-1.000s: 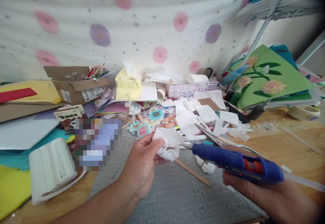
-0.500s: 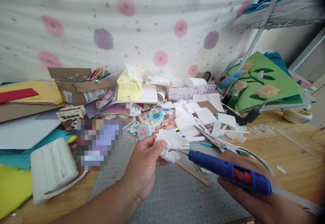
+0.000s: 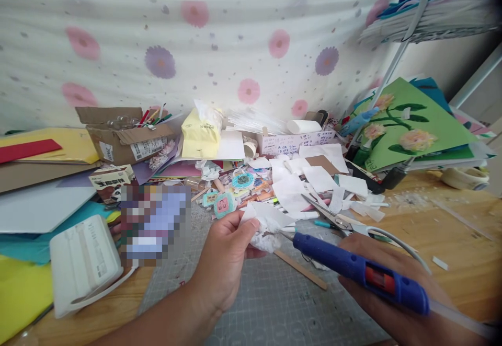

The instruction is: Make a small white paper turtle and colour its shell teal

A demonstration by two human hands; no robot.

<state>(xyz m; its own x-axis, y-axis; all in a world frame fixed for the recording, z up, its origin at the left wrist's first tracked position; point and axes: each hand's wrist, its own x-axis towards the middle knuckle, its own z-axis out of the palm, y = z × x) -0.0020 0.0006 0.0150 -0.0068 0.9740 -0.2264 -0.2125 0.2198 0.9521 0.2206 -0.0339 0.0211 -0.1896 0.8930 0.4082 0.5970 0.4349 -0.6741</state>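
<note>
A white cloth printed with pink and purple flowers (image 3: 160, 61) hangs behind a wooden tabletop (image 3: 466, 220) heaped with craft litter, and a grey cutting mat (image 3: 270, 304) lies at the near edge under the hands. The left hand (image 3: 223, 262) is closed in a pinch, thumb against fingertips, on a wad of crumpled white paper (image 3: 263, 228) lifted clear of the mat, probably so its underside faces the tool coming in from 3 o'clock. The right hand (image 3: 392, 278) is wrapped shut around a blue glue gun (image 3: 361, 270), whose nozzle points toward 9 o'clock and sits just beside the paper; whether it touches I cannot tell. A clear glue stick trails out of the gun's back end toward 4 o'clock.

Scissors (image 3: 327, 212) lie at 1 o'clock from the paper among cut white scraps (image 3: 309, 179), close at hand. A wooden stick (image 3: 300, 268) rests on the mat below the paper. At 9 o'clock a white box-shaped device (image 3: 84, 265) sits on its side; at 11 o'clock an open cardboard box (image 3: 125, 134) holds pens. Green card with paper flowers (image 3: 411, 126) leans at 2 o'clock.
</note>
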